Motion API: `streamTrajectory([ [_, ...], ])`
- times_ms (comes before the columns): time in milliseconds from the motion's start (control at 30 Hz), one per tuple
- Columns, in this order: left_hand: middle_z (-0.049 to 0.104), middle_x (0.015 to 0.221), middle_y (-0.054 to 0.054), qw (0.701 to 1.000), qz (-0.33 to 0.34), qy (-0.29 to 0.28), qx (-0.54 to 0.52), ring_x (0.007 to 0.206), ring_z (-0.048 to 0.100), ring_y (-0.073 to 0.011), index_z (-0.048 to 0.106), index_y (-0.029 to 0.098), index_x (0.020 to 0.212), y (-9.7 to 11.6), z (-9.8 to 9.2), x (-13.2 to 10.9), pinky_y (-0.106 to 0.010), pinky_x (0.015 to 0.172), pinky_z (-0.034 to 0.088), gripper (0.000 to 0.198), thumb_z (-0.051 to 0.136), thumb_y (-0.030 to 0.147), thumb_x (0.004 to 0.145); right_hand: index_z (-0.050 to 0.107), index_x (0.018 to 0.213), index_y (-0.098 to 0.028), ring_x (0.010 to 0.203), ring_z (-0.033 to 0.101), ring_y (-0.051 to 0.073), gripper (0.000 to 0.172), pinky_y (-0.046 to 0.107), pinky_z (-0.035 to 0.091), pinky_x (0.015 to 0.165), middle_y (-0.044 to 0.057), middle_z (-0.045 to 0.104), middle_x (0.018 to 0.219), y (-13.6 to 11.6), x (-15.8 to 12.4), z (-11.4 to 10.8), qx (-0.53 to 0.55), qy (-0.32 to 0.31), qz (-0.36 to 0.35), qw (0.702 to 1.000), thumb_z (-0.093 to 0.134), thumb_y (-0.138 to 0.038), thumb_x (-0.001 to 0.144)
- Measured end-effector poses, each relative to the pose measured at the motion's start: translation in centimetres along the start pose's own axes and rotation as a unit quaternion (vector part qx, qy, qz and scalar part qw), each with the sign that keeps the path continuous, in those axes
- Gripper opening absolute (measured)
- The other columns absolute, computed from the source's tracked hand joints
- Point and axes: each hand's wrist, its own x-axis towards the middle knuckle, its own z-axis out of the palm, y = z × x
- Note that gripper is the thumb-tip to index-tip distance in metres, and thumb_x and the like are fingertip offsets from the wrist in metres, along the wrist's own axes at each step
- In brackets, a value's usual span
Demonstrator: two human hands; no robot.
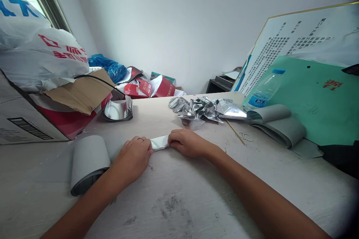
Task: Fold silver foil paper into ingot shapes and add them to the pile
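Pressing a silver strip (159, 142) flat at the centre of the frame, the left hand (134, 158) and right hand (186, 142) each pinch one end down on the table (179, 201). The slick foil looks likely to skid or crease crookedly if one hand's pressure eases.

- The left hand (134, 157) is bare and wears one thin, pale band, a ring (140, 139), on a finger; which finger is hard to tell.
- The right hand (186, 142) is bare across the knuckles and fingers that show.
- Both wrists are bare.
- Both forearms are bare as far back as the picture's lower edge, where the lens makes them look broader.
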Motion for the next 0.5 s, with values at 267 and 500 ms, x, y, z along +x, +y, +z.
streamTrajectory([
  [267, 0.062, 0.094, -0.003, 1.0, 0.008, 0.007, 0.009, 0.091, 0.053, -0.0219, 0.052, 0.02, 0.085, 0.07, 0.19, -0.08, -0.036, 0.075, 0.036, 0.013, 0.044, 0.015, 0.094, 0.065, 0.092, -0.017, 0.087, 0.054, 0.014, 0.015, 0.025, 0.035, 0.076, 0.004, 0.067, 0.099, -0.36, 0.03, -0.18, 0.004, -0.004, 0.018, 1.0, 0.05, -0.016, 0.091],
  [500, 0.064, 0.092, -0.004, 1.0, 0.024, 0.005, 0.004, 0.092, 0.055, -0.0231, 0.055, 0.02, 0.084, -0.12, 0.07, -0.13, -0.036, 0.077, 0.037, 0.02, 0.039, 0.016, 0.095, 0.065, 0.093, -0.017, 0.09, 0.056, 0.014, 0.015, 0.026, 0.036, 0.077, 0.004, 0.067, 0.1, -0.34, -0.03, -0.28, 0.015, -0.005, 0.023, 1.0, 0.05, -0.016, 0.091],
])
